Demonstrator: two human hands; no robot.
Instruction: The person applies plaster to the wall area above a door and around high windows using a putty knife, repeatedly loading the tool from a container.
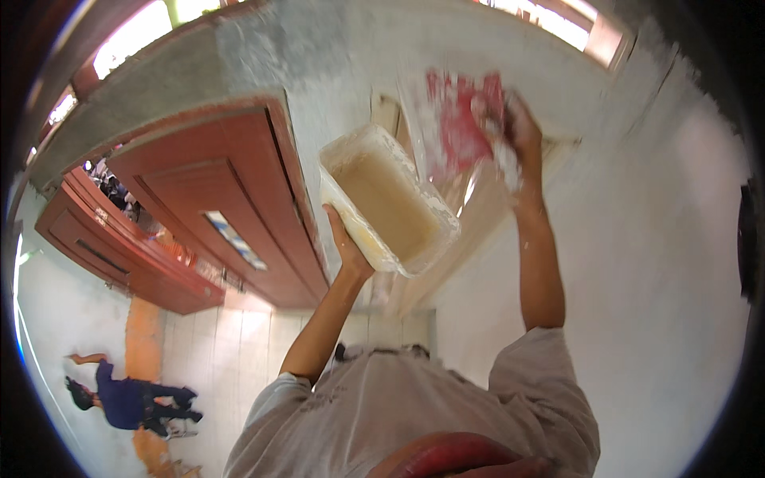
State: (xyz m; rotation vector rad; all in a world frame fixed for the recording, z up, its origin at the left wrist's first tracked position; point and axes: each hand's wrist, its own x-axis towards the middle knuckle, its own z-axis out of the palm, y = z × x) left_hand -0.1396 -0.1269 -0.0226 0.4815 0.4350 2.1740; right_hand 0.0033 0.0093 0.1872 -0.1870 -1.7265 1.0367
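My left hand [349,245] is closed on the near left side of a white rectangular tub [360,227], which is tilted in front of me. Whitish residue coats its rim, and the inside looks beige; I cannot tell whether that is liquid or the bare bottom. Up and to the right, my right hand [514,131] grips a flat red spreader [460,119] smeared with white paste. White smears also show on the fingers and wrist. The spreader is held close to the grey-white wall [374,48], blurred by motion; whether it touches the wall is unclear.
Reddish-brown double doors [191,183] stand ajar on the left, with daylight in the gap. Window openings [558,24] run along the top. Far down on the left, another person [127,394] in dark clothes reaches toward a wall. Pale tiles [239,334] cover the floor.
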